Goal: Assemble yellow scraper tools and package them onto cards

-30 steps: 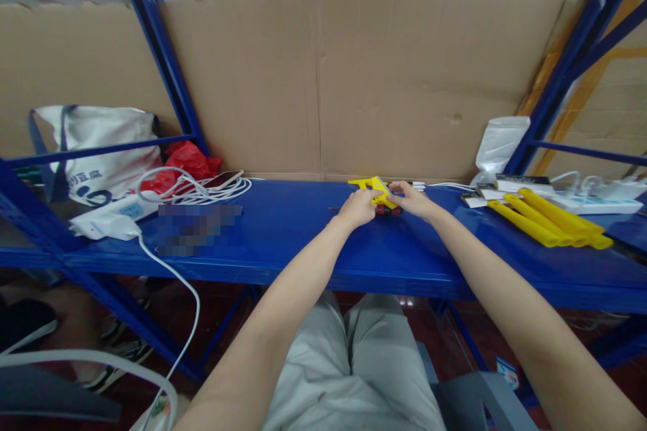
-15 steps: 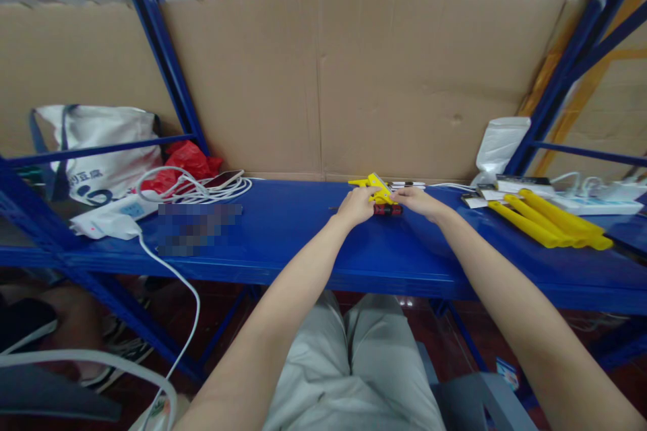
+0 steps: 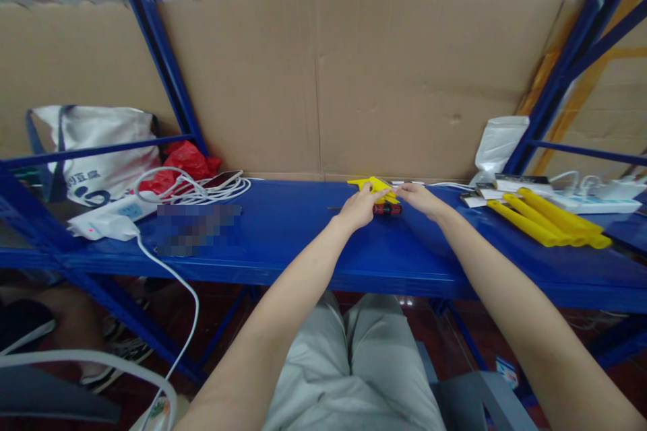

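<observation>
My left hand (image 3: 358,206) is closed around a yellow plastic piece (image 3: 375,184), angular with a narrow arm pointing left. From the other side, my right hand (image 3: 415,198) brings pinched fingertips to the right end of this piece. Whatever small thing lies between those fingertips is too small to make out. Just below the piece, a screwdriver (image 3: 388,209) with a red and black handle lies on the blue shelf top (image 3: 283,229), its thin shaft pointing left and partly behind my left hand.
Yellow tubular handles (image 3: 561,222) lie at the right beside small black-and-white boxes (image 3: 523,183) and a white power strip (image 3: 594,203). Coiled white cable (image 3: 217,190), another power strip (image 3: 118,215), a red bag (image 3: 187,160) and a cloth bag (image 3: 104,138) occupy the left. Cardboard (image 3: 384,81) closes the back.
The yellow piece has tilted flatter and lower between my hands. My left fingers have shifted slightly right over it; the screwdriver stays where it was.
</observation>
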The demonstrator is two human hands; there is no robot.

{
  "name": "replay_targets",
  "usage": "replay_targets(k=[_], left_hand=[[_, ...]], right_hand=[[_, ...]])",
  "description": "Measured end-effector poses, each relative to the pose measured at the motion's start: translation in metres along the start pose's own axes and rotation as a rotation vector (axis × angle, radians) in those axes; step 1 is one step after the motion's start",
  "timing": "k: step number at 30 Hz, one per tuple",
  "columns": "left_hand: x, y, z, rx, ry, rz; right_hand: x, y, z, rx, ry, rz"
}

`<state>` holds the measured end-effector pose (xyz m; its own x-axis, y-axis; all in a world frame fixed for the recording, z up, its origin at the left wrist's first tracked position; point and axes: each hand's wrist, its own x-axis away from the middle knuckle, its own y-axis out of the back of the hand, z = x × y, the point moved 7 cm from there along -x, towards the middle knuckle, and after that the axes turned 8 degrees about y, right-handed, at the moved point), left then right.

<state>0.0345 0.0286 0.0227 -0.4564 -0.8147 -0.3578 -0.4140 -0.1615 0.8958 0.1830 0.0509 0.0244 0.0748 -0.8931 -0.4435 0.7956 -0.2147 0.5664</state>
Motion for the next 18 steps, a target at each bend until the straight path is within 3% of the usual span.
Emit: replay_targets(k=[13, 18], left_hand=[[-0.005, 0.009, 0.003, 0.224, 0.053, -0.100], [-0.006, 0.020, 0.008, 0.354, 0.119, -0.196]], right_hand=[[0.000, 0.007, 0.015, -0.101, 0.100, -0.107], [-0.002, 0.020, 0.014, 0.222, 0.176, -0.142]])
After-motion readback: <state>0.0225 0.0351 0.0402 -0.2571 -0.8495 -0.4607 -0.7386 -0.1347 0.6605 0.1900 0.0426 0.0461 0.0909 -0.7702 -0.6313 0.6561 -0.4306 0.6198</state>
